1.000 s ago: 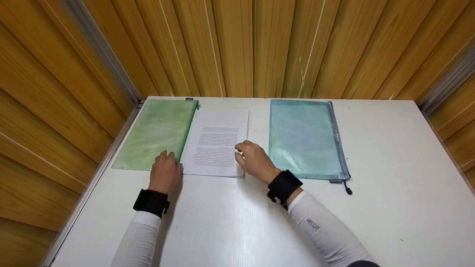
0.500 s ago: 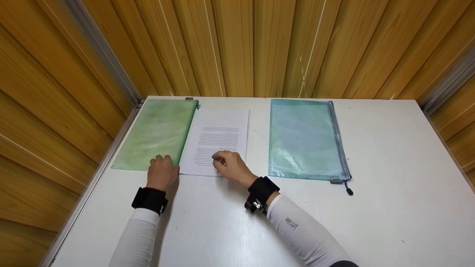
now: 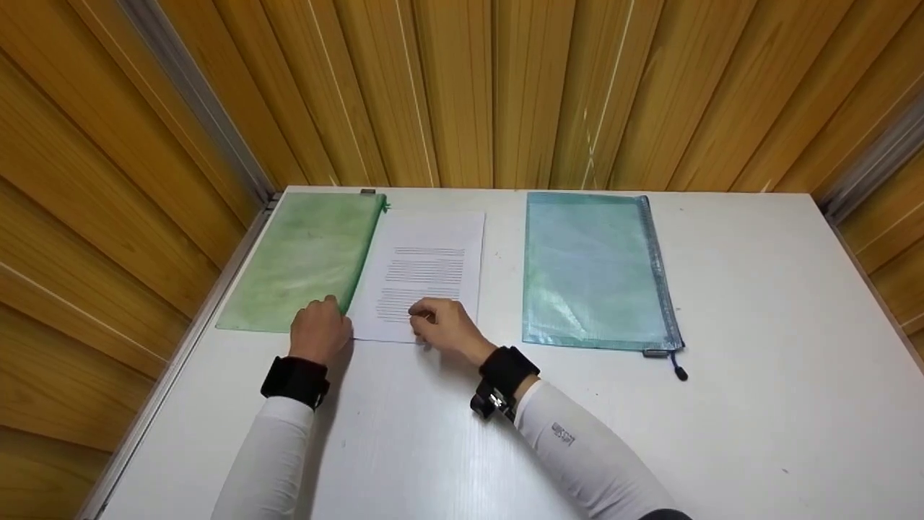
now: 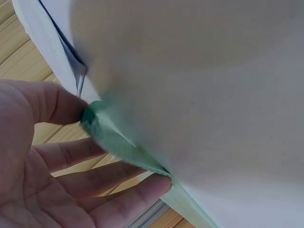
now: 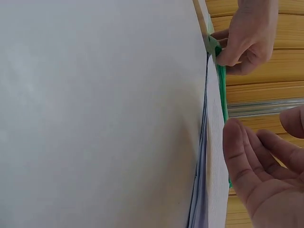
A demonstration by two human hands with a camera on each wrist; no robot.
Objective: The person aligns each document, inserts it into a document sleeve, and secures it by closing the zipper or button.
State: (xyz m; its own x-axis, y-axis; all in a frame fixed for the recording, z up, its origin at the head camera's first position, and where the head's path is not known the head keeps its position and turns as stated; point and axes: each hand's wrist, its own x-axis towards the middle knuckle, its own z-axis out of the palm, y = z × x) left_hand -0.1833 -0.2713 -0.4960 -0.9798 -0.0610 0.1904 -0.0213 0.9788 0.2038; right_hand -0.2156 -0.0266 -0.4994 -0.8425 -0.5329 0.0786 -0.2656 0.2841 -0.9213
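Note:
A translucent green zip pouch (image 3: 307, 249) lies flat at the table's back left. My left hand (image 3: 320, 334) grips its near right corner; in the left wrist view the thumb presses the dark green zip end (image 4: 89, 115) and the fingers lie along the near edge. Beside the pouch, a stack of printed paper (image 3: 433, 232) rests with its left side along the zip edge. Over the stack's lower right part hovers my right hand (image 3: 447, 326), fingers loosely bent. Nothing shows between its thumb and fingers in the right wrist view, where they appear apart (image 5: 266, 175).
To the right lies a blue-green mesh zip pouch (image 3: 588, 271), its dark zip pull (image 3: 681, 373) hanging off the near right corner. The white table (image 3: 751, 325) meets wood-look panels (image 3: 462, 94) at the back and a metal rail (image 3: 170, 368) along the left.
My right hand has moved left from the paper's right edge to over its lower part, then barely shifted. The left hand stays at the green pouch's corner, its fingers now more bent.

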